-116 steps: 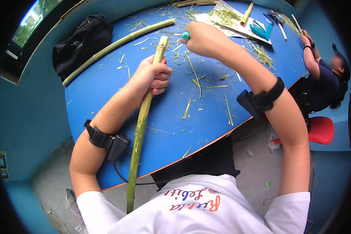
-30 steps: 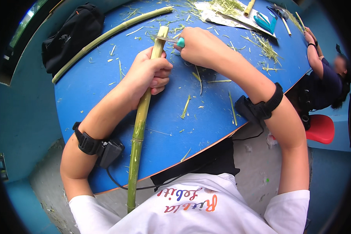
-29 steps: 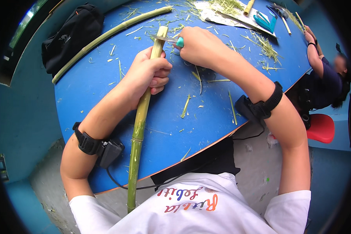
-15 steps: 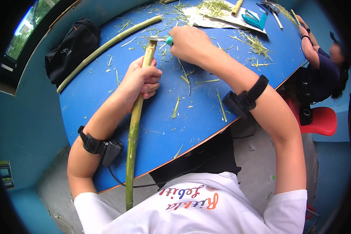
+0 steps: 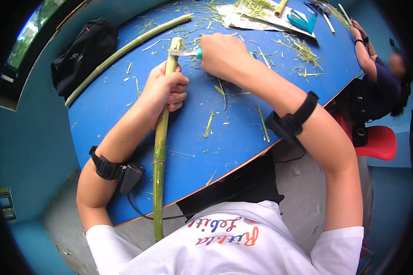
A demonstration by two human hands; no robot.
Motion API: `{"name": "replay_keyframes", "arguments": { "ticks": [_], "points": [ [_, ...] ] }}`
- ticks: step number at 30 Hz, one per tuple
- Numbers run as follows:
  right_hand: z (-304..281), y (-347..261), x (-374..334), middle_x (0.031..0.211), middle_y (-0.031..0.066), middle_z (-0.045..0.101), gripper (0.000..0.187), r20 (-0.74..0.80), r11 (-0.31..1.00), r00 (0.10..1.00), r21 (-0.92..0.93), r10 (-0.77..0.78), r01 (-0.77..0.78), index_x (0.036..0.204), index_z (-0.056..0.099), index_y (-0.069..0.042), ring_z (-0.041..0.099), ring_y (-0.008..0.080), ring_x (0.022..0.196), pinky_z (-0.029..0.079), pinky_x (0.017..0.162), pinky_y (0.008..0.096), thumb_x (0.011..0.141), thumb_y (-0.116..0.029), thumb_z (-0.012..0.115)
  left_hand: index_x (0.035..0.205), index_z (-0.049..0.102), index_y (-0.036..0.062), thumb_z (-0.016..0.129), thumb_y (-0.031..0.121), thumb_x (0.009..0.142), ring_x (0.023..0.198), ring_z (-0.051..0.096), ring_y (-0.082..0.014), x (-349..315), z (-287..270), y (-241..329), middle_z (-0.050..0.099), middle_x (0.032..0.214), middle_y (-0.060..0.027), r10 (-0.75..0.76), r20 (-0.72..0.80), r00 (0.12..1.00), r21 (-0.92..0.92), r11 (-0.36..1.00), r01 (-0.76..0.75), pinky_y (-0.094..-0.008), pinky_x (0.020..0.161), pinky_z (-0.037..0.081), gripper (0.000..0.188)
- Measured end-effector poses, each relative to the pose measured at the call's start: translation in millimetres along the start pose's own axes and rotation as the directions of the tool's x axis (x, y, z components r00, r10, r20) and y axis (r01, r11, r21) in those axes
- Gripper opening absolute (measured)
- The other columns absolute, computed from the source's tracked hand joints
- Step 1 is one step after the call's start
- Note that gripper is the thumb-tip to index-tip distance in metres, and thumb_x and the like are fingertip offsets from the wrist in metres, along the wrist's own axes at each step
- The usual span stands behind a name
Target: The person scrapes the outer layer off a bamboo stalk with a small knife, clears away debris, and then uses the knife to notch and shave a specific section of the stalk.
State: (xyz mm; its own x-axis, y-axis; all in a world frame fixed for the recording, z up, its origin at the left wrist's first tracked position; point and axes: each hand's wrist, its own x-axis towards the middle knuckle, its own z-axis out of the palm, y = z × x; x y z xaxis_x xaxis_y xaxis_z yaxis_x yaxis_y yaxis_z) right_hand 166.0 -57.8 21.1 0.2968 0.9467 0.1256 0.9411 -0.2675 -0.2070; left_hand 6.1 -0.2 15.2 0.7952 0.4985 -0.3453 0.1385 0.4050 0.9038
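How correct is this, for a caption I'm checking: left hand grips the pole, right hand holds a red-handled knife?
The handle is turquoise, not red, as the head view shows. The left hand grips the pole; the right hand holds the knife.

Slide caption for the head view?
Bamboo pole in the left grip, teal-handled knife in the right grip, blade at the pole's upper end, over a blue table littered with shavings.

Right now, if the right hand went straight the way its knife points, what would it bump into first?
Probably the green stick held in the left hand. The knife in the right hand points at it and seems to lie against it, though depth is unclear.
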Motion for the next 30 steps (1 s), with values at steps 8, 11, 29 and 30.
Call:
{"name": "replay_keyframes", "arguments": {
  "ticks": [8,11,29,30],
  "points": [
    [-11.3,1.2,7.3,0.09,0.0221,0.066,0.023,0.161,0.981,0.987,0.193,-0.013,-0.018,0.09,0.066,0.002,0.065,0.0364,0.085,0.052,0.074,0.0441,0.073,-0.012,0.059,0.083,0.037,0.0134,0.054,0.003,0.083,0.036,0.028,0.0003,3.7,-5.8,0.4,0.032,0.054,0.0081,0.021,0.04,0.999,-0.084,0.996,-0.017,-0.0172,0.03,0.025,0.02],
    [-15.3,-3.1,-1.5,0.087,0.0218,0.066,0.022,0.077,0.992,0.997,0.123,-0.017,0.007,0.088,0.065,0.003,0.065,0.037,0.084,0.051,0.074,0.0449,0.073,-0.011,0.057,0.083,0.037,0.0132,0.055,0.003,0.083,0.035,0.028,0.0,3.6,-9.7,-1.2,0.031,0.054,0.008,0.06,0.047,0.997,-0.085,0.995,-0.056,-0.0168,0.03,0.026,0.021],
    [-46.0,32.8,16.8,0.065,0.0193,0.059,0.034,-0.098,0.986,0.995,0.167,0.002,0.014,0.075,0.061,0.003,0.059,0.0331,0.064,0.045,0.062,0.042,0.086,-0.029,0.061,0.118,0.042,0.0034,0.037,0.026,0.097,0.047,0.034,-0.0036,7.2,-11.2,-0.6,0.039,0.073,-0.0001,0.095,0.176,0.98,-0.213,0.976,-0.056,-0.0189,0.041,0.035,0.031],
    [-50.9,31.4,18.3,0.069,0.0212,0.062,0.033,-0.067,0.976,0.997,0.217,0.036,-0.02,0.077,0.063,0.003,0.062,0.0354,0.069,0.047,0.065,0.0434,0.086,-0.029,0.06,0.119,0.041,0.0044,0.036,0.027,0.097,0.045,0.033,-0.0034,10.3,-16.3,-1.5,0.038,0.071,0.0003,0.069,0.207,0.976,-0.341,0.94,0.006,-0.0185,0.039,0.034,0.032]
  ]
}}
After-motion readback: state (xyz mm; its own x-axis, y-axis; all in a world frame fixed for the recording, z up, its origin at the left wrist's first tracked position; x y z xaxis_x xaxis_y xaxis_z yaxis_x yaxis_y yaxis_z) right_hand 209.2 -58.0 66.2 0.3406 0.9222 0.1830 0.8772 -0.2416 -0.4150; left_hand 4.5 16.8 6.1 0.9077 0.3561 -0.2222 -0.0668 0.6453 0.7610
